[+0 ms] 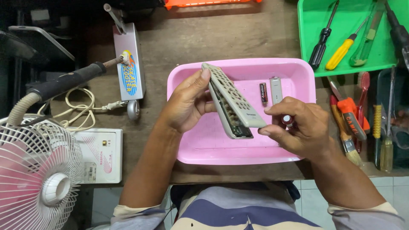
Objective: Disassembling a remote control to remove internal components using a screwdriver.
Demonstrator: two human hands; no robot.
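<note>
A wooden workbench (213, 38) carries a pink tray (238, 149). Above the tray, the left hand (187, 102) curls its fingers round the far end of a grey remote control (232, 100), split open along its side. The right hand (298, 125) pinches the near end, seemingly with a small red-tipped tool tucked in its fingers. A battery (263, 92) lies in the tray.

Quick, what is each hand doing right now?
Left hand: closed on the grey remote control, held over the pink tray.
Right hand: grips the remote's lower end, with a small screwdriver tucked in its fingers.
</note>
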